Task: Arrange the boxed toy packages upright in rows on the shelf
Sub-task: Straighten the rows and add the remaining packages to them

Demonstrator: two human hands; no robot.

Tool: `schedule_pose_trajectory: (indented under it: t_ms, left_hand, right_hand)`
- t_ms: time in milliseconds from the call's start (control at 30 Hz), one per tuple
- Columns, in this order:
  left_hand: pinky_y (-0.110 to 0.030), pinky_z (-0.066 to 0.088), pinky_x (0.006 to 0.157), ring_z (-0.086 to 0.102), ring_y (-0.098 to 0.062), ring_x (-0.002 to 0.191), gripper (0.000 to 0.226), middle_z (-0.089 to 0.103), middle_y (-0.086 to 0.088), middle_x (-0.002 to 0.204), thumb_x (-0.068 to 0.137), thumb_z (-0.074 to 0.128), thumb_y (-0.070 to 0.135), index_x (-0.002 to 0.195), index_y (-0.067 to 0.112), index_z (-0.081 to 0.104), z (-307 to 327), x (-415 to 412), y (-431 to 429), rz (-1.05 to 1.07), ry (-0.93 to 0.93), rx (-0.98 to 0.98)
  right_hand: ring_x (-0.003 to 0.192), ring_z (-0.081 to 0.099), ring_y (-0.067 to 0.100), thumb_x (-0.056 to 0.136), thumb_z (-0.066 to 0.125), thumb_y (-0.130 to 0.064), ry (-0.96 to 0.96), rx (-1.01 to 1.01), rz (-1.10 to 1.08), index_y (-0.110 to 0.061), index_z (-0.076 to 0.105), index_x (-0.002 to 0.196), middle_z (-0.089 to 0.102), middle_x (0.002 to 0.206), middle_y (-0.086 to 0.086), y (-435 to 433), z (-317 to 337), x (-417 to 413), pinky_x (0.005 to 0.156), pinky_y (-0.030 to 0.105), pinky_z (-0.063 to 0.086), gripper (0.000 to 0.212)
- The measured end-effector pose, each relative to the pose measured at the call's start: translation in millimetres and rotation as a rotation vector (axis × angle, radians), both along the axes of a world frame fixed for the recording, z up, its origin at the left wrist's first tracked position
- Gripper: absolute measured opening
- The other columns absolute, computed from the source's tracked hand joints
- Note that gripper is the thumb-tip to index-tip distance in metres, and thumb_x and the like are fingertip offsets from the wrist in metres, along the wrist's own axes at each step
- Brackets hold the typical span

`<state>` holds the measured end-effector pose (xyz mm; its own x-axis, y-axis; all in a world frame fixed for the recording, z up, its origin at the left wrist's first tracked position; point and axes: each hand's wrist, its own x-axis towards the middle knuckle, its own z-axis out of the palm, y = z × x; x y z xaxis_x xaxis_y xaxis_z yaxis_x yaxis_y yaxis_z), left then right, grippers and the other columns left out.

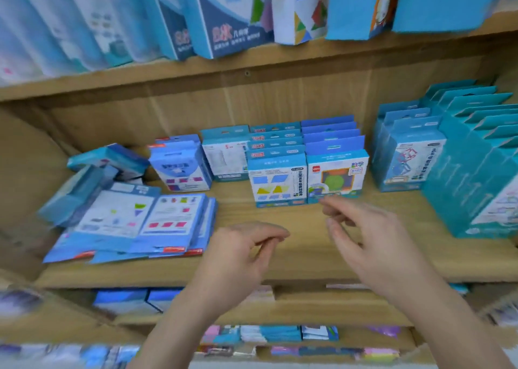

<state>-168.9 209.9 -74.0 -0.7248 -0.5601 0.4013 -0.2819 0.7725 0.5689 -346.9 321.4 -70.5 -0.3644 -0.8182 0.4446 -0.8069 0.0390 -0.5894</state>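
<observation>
Above the shelf (302, 259), left hand (241, 248) and right hand (367, 237) hover loosely curled, empty

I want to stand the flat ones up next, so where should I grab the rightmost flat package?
Likely its right edge, coming from the right with the left hand. The rightmost flat package lies flat atop a pile, so only its edges offer a hold, and that one faces bare shelf.

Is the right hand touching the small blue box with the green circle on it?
Cannot tell. In the head view the right hand ends by the lower edge of the blue box with the green circle, but blur hides any contact or gap.
</observation>
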Motion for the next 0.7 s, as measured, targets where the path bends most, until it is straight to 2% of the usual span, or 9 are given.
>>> schedule_pose_trajectory:
  t_ms: [133,267,367,433,500,600,700]
  left_hand:
    - [-0.014,0.048,0.078,0.063,0.006,0.086,0.023,0.070,0.019,0.095,0.082,0.060,0.015,0.097,0.029,0.069,-9.7,71.4,-35.3,0.109,-0.041,-0.013]
    - [-0.019,0.048,0.076,0.061,-0.002,0.085,0.016,0.071,0.014,0.087,0.078,0.062,0.019,0.088,0.026,0.073,-21.6,131.8,-73.8,0.210,-0.119,-0.152]
    - [-0.026,0.055,0.070,0.062,-0.008,0.088,0.016,0.070,0.012,0.092,0.076,0.067,0.021,0.091,0.024,0.071,-36.3,165.8,-104.0,0.204,-0.203,-0.233]
    - [-0.033,0.058,0.073,0.064,-0.016,0.097,0.033,0.069,0.006,0.104,0.070,0.080,0.022,0.101,0.022,0.069,-49.9,177.2,-120.8,0.204,-0.304,-0.266]
    - [-0.038,0.058,0.079,0.065,-0.021,0.103,0.048,0.068,0.000,0.114,0.065,0.084,0.028,0.110,0.019,0.068,-60.5,178.7,-135.3,0.219,-0.395,-0.336]
    - [-0.037,0.056,0.079,0.069,-0.021,0.097,0.032,0.072,-0.003,0.107,0.080,0.056,0.026,0.104,0.014,0.073,-67.8,170.8,-149.7,0.183,-0.322,-0.484]
    - [-0.035,0.058,0.067,0.071,-0.023,0.088,0.038,0.074,-0.003,0.098,0.081,0.040,0.017,0.101,0.015,0.072,-54.3,166.0,-158.1,0.191,-0.162,-0.523]
  right_hand:
    - [0.088,0.058,0.004,0.085,0.056,-0.020,-0.036,0.039,0.086,-0.021,0.068,0.110,0.068,0.091,-0.012,-40.9,-12.2,53.3,0.078,0.031,0.053,0.027]
    - [0.087,0.060,0.004,0.086,0.060,-0.016,-0.148,0.101,0.131,-0.023,0.068,0.109,0.067,0.090,-0.015,-76.7,-33.2,101.8,0.077,0.028,0.052,0.026]
    - [0.095,0.057,0.000,0.087,0.060,-0.014,-0.213,0.154,0.138,-0.027,0.063,0.118,0.060,0.101,-0.025,-101.3,-49.4,134.5,0.082,0.027,0.050,0.034]
    - [0.098,0.055,-0.001,0.088,0.059,-0.016,-0.222,0.195,0.129,-0.030,0.057,0.126,0.052,0.107,-0.032,-111.6,-59.6,150.6,0.086,0.027,0.049,0.040]
    - [0.104,0.052,-0.001,0.089,0.058,-0.018,-0.242,0.226,0.125,-0.032,0.050,0.133,0.050,0.117,-0.027,-118.4,-67.8,163.2,0.091,0.029,0.048,0.046]
    - [0.117,0.043,-0.004,0.090,0.056,-0.016,-0.265,0.240,0.132,-0.041,0.037,0.138,0.044,0.132,-0.021,-121.9,-74.4,174.1,0.097,0.031,0.044,0.057]
    - [0.124,0.035,-0.008,0.089,0.058,-0.018,-0.309,0.221,0.093,-0.059,0.019,0.130,0.034,0.139,-0.025,-119.1,-69.7,175.5,0.102,0.032,0.040,0.070]
